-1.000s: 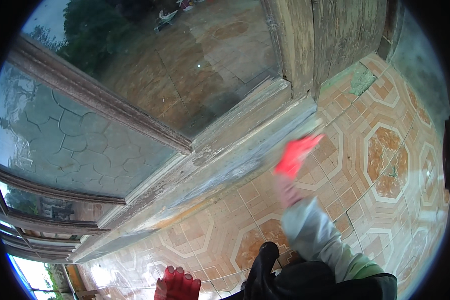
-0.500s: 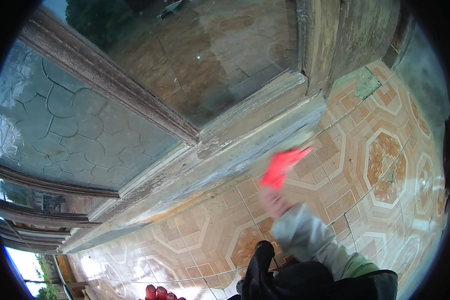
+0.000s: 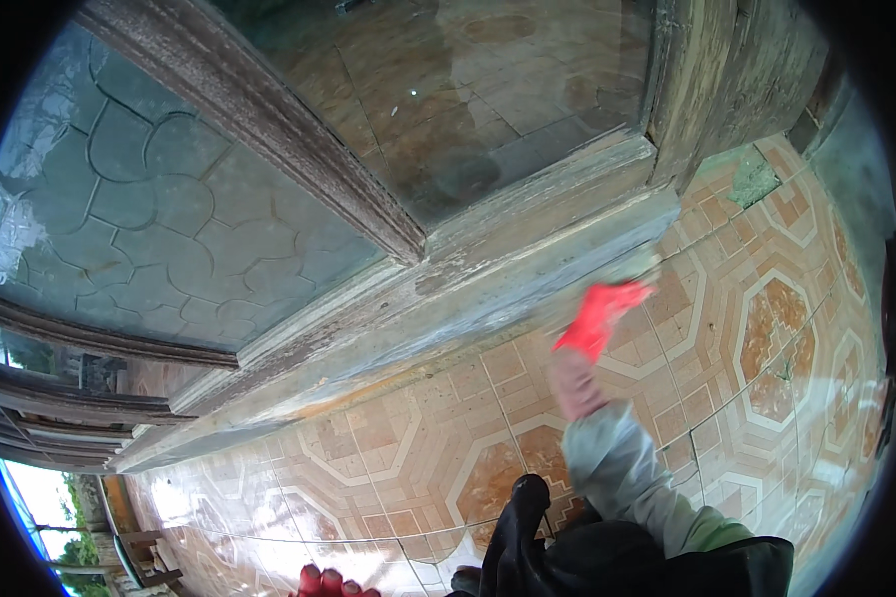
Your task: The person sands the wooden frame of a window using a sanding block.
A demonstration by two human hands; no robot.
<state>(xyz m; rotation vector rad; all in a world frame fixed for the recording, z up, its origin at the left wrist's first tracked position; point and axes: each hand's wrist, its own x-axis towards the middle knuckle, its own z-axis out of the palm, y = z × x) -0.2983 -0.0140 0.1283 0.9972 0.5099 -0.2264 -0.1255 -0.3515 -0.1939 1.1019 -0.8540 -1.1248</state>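
My right hand point(image 3: 601, 316), in a red glove, reaches out at the foot of the wooden window frame, close to the floor. Its fingers are closed on a pale, blurred thing point(image 3: 639, 263) against the low grey-blue base point(image 3: 528, 289) under the frame. Motion smears that thing, so I cannot tell whether it is a cloth or a brush. Only a few red fingertips of my left hand point(image 3: 327, 581) show at the lower edge; the rest lies outside the picture, and whether it holds anything is hidden.
Weathered wooden framing point(image 3: 269, 109) holds large glass panes point(image 3: 169, 219) along the left and top. Patterned brown and cream tiles point(image 3: 408, 438) cover the floor, with a chipped grey patch point(image 3: 755, 181) by the wooden post point(image 3: 702, 90). A dark fabric shape point(image 3: 607, 557) fills the lower middle.
My right hand has moved slightly right and a little up with the pale thing, along the base. The view has shifted a little. The left fingertips stay at the lower edge.
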